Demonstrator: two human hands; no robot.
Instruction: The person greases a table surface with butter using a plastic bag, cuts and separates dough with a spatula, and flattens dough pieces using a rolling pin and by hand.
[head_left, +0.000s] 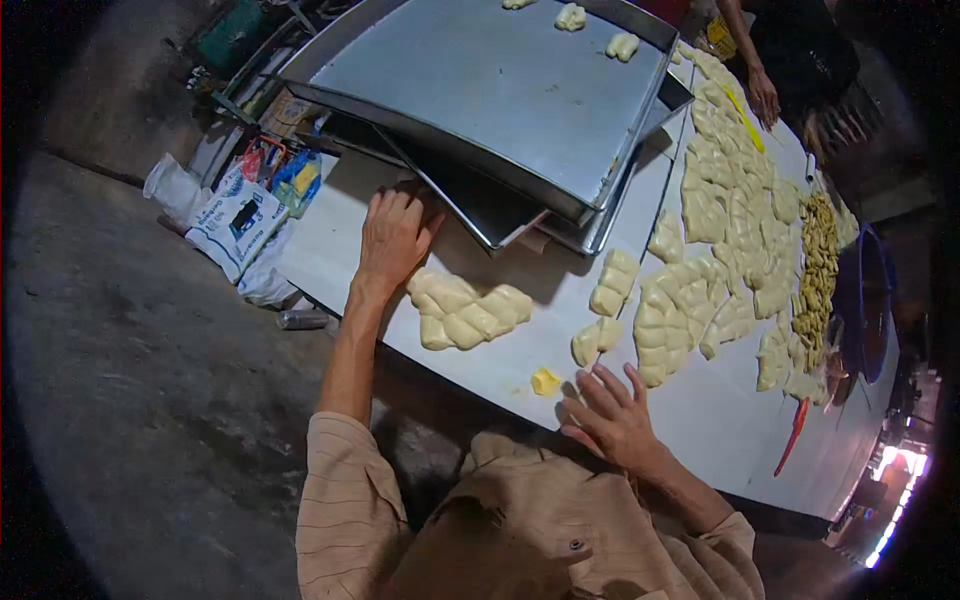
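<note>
My left hand rests on the white table beside the stacked metal trays, thumb apart from the bent fingers. Its fingertips lie in shadow near the tray's edge. Just below it sits a cluster of pale dough pieces pressed together. My right hand is open, fingers spread and apparently empty, at the table's front edge. Close to its fingertips are a small dough piece and a yellow, butter-like lump. Another dough piece lies farther up.
A large metal tray holding a few dough pieces tops the stack. Many dough pieces cover the table's right side, beside a greenish-brown strip of filling. A red-handled tool lies nearby. Another person's hand is at the far side.
</note>
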